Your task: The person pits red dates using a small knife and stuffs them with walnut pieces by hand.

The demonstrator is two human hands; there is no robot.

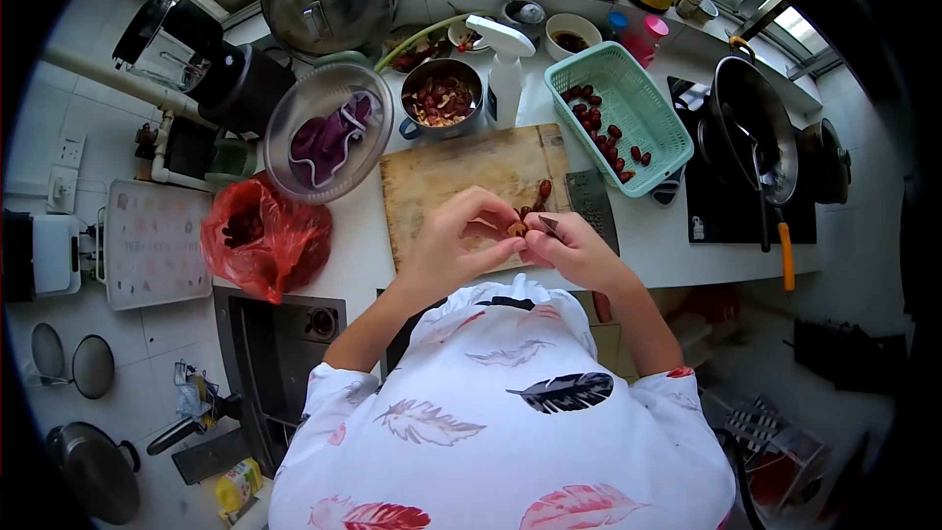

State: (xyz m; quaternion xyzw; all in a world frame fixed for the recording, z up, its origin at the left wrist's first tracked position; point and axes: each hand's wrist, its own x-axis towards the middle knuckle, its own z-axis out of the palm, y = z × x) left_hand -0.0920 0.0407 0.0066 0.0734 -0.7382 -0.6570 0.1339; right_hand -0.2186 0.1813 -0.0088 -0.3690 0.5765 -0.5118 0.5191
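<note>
My left hand (459, 238) pinches an opened red date (517, 229) between thumb and fingers, its pale brown inside showing. My right hand (577, 247) is closed at the date's other side, its fingertips touching it. A small dark pointed thing (552, 226) sticks out of the right hand; I cannot make out what it is. Both hands are over the near edge of a wooden cutting board (432, 172). Just beyond them, several whole red dates (545, 190) lie on the board. A cleaver (592, 204) with a dark blade rests at the board's right side.
A blue-rimmed pot (409, 128) of cut dates stands behind the board, beside a white spray bottle (505, 79). To the right are a green basket (667, 132) with dates and a wok (731, 103). A bowl (278, 123) with purple cloth and a red bag (294, 245) are left.
</note>
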